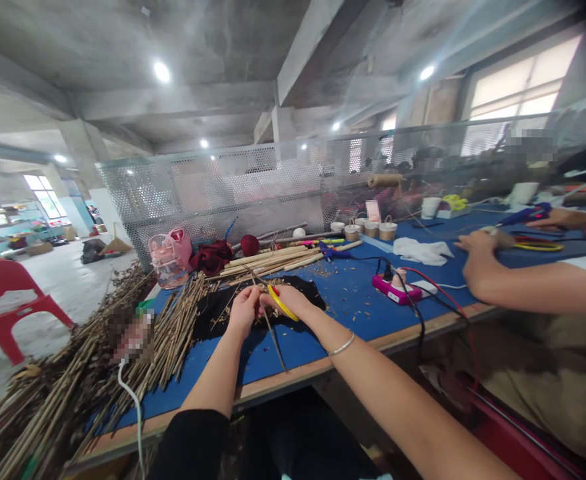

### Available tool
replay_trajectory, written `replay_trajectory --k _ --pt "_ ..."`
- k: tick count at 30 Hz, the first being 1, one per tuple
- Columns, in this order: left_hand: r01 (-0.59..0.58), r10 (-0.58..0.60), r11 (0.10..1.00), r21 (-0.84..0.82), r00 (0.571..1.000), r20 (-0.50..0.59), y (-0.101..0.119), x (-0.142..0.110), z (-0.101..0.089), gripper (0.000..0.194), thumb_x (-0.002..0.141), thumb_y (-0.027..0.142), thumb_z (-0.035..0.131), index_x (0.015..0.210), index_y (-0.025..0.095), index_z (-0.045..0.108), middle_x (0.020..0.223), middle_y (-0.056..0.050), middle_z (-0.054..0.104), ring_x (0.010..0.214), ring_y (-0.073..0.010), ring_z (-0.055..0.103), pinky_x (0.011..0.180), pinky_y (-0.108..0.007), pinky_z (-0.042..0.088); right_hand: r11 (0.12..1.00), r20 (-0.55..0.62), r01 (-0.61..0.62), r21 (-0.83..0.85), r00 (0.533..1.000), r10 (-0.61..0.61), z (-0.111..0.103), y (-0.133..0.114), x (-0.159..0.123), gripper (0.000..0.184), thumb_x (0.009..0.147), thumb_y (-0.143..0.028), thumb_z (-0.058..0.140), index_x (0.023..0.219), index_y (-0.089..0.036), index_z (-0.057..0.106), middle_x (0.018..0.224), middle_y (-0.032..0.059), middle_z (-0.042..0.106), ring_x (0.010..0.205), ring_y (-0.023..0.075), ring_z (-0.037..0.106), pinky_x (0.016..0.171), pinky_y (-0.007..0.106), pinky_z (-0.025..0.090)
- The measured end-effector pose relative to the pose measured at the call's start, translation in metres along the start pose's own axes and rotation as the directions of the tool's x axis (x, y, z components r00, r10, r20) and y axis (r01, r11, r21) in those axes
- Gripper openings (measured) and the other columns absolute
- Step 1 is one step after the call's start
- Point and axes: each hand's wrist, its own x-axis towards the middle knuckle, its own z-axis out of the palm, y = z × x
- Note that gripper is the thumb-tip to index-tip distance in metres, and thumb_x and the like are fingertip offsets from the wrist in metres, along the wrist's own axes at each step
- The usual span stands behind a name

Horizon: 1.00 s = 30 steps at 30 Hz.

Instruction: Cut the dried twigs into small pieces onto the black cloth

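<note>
My left hand (244,309) is closed on a thin dry stem (276,343), whose lower end slants down past the table's front edge. Closed around a pair of yellow-handled scissors (283,304), my right hand (295,300) meets the left one over a black cloth (213,313). Bits of trimmed plant matter are scattered on this cloth. The scissors' blades are mostly hidden by my fingers. Beside my left hand lies a thick bundle of dry stems (175,333), which spreads over the table's left end.
The blue table (345,287) carries a magenta power strip (397,288) with cords, peeled sticks (273,259), a pink bag (169,257) and small cups (370,229). At right, a co-worker's hands (477,243) hold a blue glue gun (523,215) and a brownish piece. A perforated metal screen (223,187) stands behind.
</note>
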Motion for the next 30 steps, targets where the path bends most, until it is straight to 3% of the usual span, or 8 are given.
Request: replay_trajectory --k 7,12,18,30 --pt "-0.009 0.008 1.0 0.006 1.0 0.025 -0.001 0.0 0.0 0.042 0.064 0.054 0.062 0.08 0.016 0.054 0.045 0.007 0.046 0.035 -0.0052 0.041 0.034 -0.016 0.028 0.997 0.045 -0.008 0.077 0.999 0.005 0.007 0.009 0.002 0.057 0.069 -0.064 0.055 0.103 -0.018 0.056 0.092 0.0083 0.064 0.073 0.0174 0.058 0.059 0.022 0.038" --pt "-0.072 0.071 0.997 0.016 0.993 0.092 -0.002 0.0 -0.002 0.038 0.069 0.053 0.059 0.073 0.016 0.051 0.042 0.008 0.041 0.034 -0.0042 0.035 0.034 -0.016 0.026 0.99 0.027 0.042 0.138 0.999 -0.046 0.006 0.006 0.001 0.049 0.071 -0.062 0.053 0.092 -0.019 0.06 0.08 0.0038 0.064 0.066 0.0146 0.056 0.056 0.021 0.037" --pt "-0.041 0.039 0.998 0.039 0.998 0.05 -0.002 0.001 -0.002 0.037 0.068 0.053 0.059 0.069 0.017 0.049 0.042 0.008 0.042 0.033 -0.0045 0.035 0.034 -0.016 0.026 0.996 0.034 0.013 0.091 0.999 -0.017 0.002 -0.001 -0.002 0.049 0.073 -0.063 0.048 0.073 -0.016 0.062 0.065 0.0022 0.061 0.057 0.0125 0.05 0.05 0.021 0.033" --pt "0.05 -0.051 0.997 0.054 0.999 0.013 0.0 -0.001 0.001 0.038 0.071 0.055 0.055 0.07 0.018 0.046 0.046 0.007 0.046 0.032 -0.0049 0.037 0.031 -0.015 0.022 0.996 0.023 -0.072 0.059 0.997 0.071 0.008 0.002 0.002 0.053 0.072 -0.068 0.044 0.078 -0.02 0.066 0.068 0.0038 0.064 0.06 0.0149 0.055 0.05 0.021 0.033"
